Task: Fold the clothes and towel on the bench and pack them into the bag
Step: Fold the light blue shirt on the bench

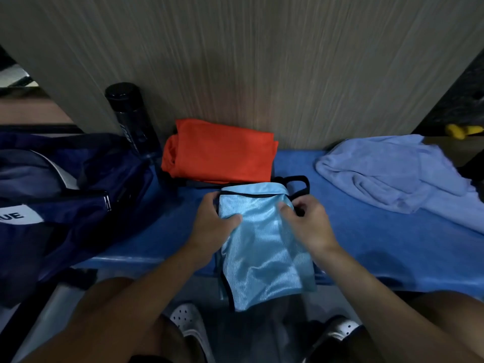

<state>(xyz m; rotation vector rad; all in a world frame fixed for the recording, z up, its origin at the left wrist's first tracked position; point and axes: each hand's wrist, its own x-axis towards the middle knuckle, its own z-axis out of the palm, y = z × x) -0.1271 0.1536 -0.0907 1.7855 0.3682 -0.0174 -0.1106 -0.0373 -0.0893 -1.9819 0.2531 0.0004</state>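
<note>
Both hands grip the light blue, shiny mesh garment with black trim [262, 244]: my left hand [212, 221] pinches its left edge, thumb on top, and my right hand [306, 221] pinches its right edge beside the black strap loop. Between the hands the garment lies lengthwise across the blue padded bench [366, 244], its lower end hanging over the near edge below the grip. Step in hand, by my judgement: folding this garment, which is narrowed but not yet shortened. Next move calls for bringing the hanging end up to the grip, then stacking the garment on the folded orange fabric garment [222, 153] just beyond the grip. Right of the grip, the crumpled pale blue terry towel [387, 174] lies unfolded; left of it, the open navy fabric bag [78, 179] waits.
</note>
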